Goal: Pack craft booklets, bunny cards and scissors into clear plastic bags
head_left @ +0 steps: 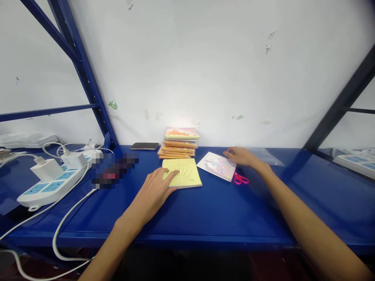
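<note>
My left hand (159, 181) rests on the left part of a yellow paper pad (190, 177), with its index finger stretched over the page and its thumb by the near edge. An oval line drawing with short strokes is printed on that page. My right hand (241, 156) hovers or rests at the far edge of a white and pastel booklet (218, 167), fingers slightly apart; I cannot tell whether they touch it. Pink-handled scissors (240, 179) lie beside the booklet's right corner, their blades hidden. Behind my right hand lies a clear plastic bag (268, 156).
Against the wall stands a stack of orange-edged packs (178, 148) with a pad (181, 132) on top. A phone (144, 146) lies left of it. A power strip (55, 183) with plugs and white cables (68, 212) covers the left of the blue table (222, 218).
</note>
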The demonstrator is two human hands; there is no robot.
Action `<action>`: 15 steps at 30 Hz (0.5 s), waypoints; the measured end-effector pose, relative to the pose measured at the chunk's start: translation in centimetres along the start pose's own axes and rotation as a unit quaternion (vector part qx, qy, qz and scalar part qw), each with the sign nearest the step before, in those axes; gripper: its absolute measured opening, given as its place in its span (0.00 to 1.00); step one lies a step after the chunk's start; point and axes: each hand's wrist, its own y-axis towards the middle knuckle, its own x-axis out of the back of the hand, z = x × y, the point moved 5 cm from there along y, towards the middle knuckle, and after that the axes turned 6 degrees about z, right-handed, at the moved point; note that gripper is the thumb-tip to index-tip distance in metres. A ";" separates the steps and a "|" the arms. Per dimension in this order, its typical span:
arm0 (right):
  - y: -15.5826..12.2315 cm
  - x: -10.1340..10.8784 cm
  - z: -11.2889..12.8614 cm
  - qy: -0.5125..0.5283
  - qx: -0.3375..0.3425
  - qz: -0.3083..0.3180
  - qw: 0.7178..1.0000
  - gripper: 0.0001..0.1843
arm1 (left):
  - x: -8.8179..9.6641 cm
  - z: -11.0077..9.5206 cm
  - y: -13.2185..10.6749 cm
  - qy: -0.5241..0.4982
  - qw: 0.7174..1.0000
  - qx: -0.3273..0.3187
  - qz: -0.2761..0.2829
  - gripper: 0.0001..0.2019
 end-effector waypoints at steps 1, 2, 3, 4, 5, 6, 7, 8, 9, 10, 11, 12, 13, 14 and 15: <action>0.0 0.0 -0.1 -0.002 -0.006 0.000 1.000 0.26 | 0.0 -0.1 -0.1 0.006 1.000 -0.012 0.000 0.22; 0.1 -0.1 -0.1 -0.004 -0.012 0.001 1.000 0.26 | 0.0 -0.2 -0.2 0.010 1.000 -0.021 0.001 0.21; 0.1 -0.2 -0.1 -0.006 -0.018 0.002 1.000 0.25 | 0.1 -0.3 -0.2 0.013 1.000 -0.026 0.004 0.20; 0.1 -0.2 -0.1 -0.007 -0.023 0.003 1.000 0.24 | 0.1 -0.3 -0.2 0.015 1.000 -0.027 0.007 0.20; 0.1 -0.3 0.0 -0.008 -0.026 0.004 1.000 0.23 | 0.1 -0.4 -0.3 0.017 1.000 -0.024 0.010 0.21; 0.0 -0.4 0.1 -0.009 -0.030 0.004 1.000 0.22 | 0.2 -0.4 -0.3 0.018 1.000 -0.019 0.013 0.22; 0.0 -0.4 0.2 -0.008 -0.034 0.003 0.999 0.21 | 0.2 -0.4 -0.3 0.018 1.000 -0.014 0.015 0.23; -0.1 -0.4 0.3 -0.008 -0.038 0.000 0.999 0.21 | 0.2 -0.3 -0.2 0.016 1.000 -0.009 0.016 0.23; -0.2 -0.4 0.4 -0.007 -0.042 -0.005 0.999 0.20 | 0.2 -0.3 -0.2 0.014 1.000 -0.007 0.016 0.24; -0.3 -0.3 0.5 -0.006 -0.045 -0.012 0.999 0.20 | 0.2 -0.3 -0.2 0.011 1.000 -0.007 0.015 0.24; -0.5 -0.2 0.6 -0.006 -0.049 -0.020 0.999 0.20 | 0.2 -0.2 -0.2 0.008 1.000 -0.008 0.014 0.23; -0.6 0.0 0.6 -0.005 -0.052 -0.030 0.998 0.20 | 0.2 -0.2 -0.2 0.006 1.000 -0.009 0.013 0.23; -0.8 0.2 0.7 -0.004 -0.056 -0.041 0.998 0.21 | 0.1 -0.1 -0.2 0.004 1.000 -0.009 0.013 0.23; -0.9 0.4 0.7 -0.003 -0.059 -0.053 0.997 0.21 | 0.1 -0.1 -0.1 0.004 1.000 -0.010 0.014 0.22; -1.0 0.7 0.7 -0.002 -0.062 -0.065 0.996 0.22 | 0.0 0.0 -0.1 0.005 1.000 -0.009 0.016 0.22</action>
